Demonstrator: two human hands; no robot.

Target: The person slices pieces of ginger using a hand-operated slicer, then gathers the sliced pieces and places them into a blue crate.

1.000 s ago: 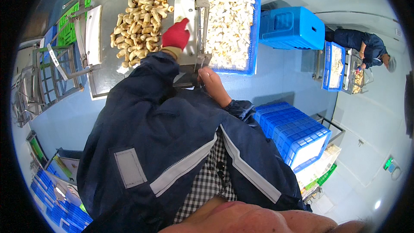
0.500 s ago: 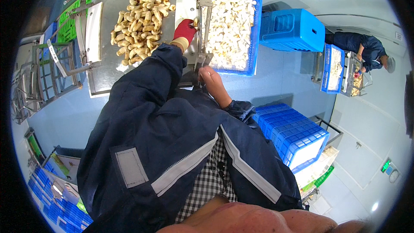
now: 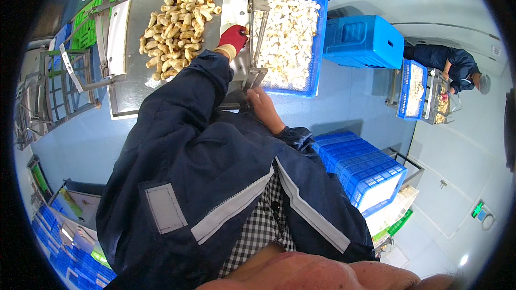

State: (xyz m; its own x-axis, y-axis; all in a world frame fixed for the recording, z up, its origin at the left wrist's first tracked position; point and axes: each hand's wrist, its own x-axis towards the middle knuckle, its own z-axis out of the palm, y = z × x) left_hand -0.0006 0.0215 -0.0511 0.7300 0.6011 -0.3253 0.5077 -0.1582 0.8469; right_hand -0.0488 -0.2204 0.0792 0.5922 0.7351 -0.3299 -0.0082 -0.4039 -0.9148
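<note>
My left hand (image 3: 231, 40), in a red glove, is closed on a small pale mushroom piece (image 3: 245, 31) against the metal cutting frame (image 3: 257, 40), over a white board (image 3: 234, 11). My bare right hand (image 3: 261, 106) is closed round the lower end of that frame's metal bar. Left of the board, a heap of whole brown-and-white mushrooms (image 3: 180, 35) lies on a steel table (image 3: 129, 96). Right of the frame, a blue mesh tray (image 3: 321, 8) holds many pale cut mushroom pieces (image 3: 287, 37).
A blue lidded bin (image 3: 363, 42) stands right of the tray, stacked blue crates (image 3: 357, 166) at lower right. A co-worker (image 3: 443, 59) in dark clothes works at another tray (image 3: 404, 91) on the far right. Metal racks (image 3: 54, 91) stand at the left.
My gloved left hand has moved right, up to the cutting frame. My right hand stays at the bar, slightly lower in the picture. The co-worker has shifted slightly.
</note>
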